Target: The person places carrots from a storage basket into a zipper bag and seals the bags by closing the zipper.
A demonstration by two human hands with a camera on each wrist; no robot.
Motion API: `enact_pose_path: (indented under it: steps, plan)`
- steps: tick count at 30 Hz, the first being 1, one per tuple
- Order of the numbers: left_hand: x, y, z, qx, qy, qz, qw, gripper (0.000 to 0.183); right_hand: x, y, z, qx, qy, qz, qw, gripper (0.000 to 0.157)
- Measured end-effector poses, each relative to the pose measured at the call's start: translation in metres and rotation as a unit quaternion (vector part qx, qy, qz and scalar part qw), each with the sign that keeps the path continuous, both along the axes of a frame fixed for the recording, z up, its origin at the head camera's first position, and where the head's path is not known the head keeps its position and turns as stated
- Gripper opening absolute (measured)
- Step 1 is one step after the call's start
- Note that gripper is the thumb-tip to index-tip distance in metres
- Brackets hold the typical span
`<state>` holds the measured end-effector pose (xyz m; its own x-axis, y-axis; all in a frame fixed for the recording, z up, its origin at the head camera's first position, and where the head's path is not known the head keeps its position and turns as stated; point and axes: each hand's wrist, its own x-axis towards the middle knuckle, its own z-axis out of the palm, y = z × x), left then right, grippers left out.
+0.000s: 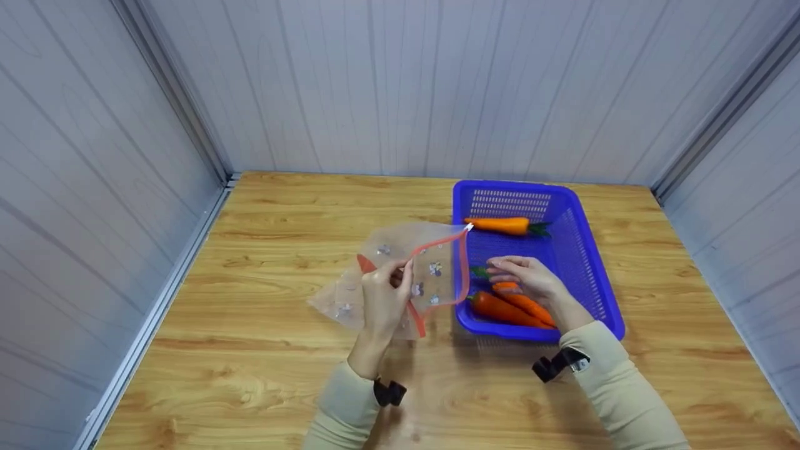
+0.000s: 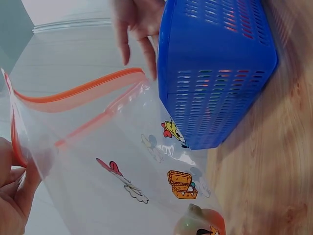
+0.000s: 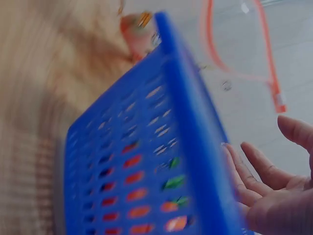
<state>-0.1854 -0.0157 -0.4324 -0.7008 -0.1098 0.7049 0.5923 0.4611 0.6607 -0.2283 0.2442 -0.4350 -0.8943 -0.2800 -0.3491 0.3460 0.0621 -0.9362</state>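
Three carrots (image 1: pixel 507 309) lie in the blue basket (image 1: pixel 587 262).

The tabletop (image 1: pixel 262 350) is of light wood with a clear grain, and grey panel walls close it on the left, the back and the right. On its right half stands a blue plastic basket (image 1: pixel 600 275) with slotted walls, near the back edge. Just left of the basket a clear zip bag (image 1: pixel 350 294) with an orange strip and small cartoon prints rests partly on the wood, its open end raised toward the basket.
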Motion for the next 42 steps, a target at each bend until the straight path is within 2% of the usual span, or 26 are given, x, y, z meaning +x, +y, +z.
enact_pose_path:
  steps: [4, 9, 12, 19, 22, 31, 35, 42]
  plan:
    - [0.001, 0.001, 0.001, 0.005, -0.005, -0.002, 1.0, 0.01, -0.003, 0.006, -0.01, 0.053, -0.009, -0.001, 0.999, 0.05]
    - [0.001, 0.001, 0.001, 0.008, -0.009, 0.0, 0.9999, 0.009, -0.005, 0.012, -0.019, 0.123, -0.013, 0.021, 0.992, 0.058]
    - [0.001, 0.001, 0.001, 0.007, -0.01, 0.002, 0.9999, 0.009, -0.006, 0.014, -0.022, 0.148, -0.03, 0.029, 0.988, 0.06]
    - [0.001, 0.001, 0.0, 0.005, 0.004, 0.005, 1.0, 0.01, -0.008, 0.017, -0.027, 0.178, -0.065, 0.037, 0.981, 0.065]
    - [0.001, 0.001, -0.001, 0.005, 0.006, 0.006, 1.0, 0.01, -0.007, 0.018, -0.029, 0.184, -0.075, 0.038, 0.979, 0.061]
    - [0.002, 0.0, -0.002, 0.0, -0.006, 0.014, 0.9999, 0.01, -0.005, 0.018, -0.039, 0.224, -0.105, 0.039, 0.968, 0.062]
    - [0.002, 0.0, -0.002, -0.001, -0.007, 0.014, 0.9999, 0.01, -0.004, 0.017, -0.044, 0.239, -0.103, 0.055, 0.964, 0.061]
    - [0.002, 0.0, -0.002, 0.001, -0.007, 0.007, 1.0, 0.01, 0.0, 0.016, -0.047, 0.285, -0.071, 0.094, 0.951, 0.058]
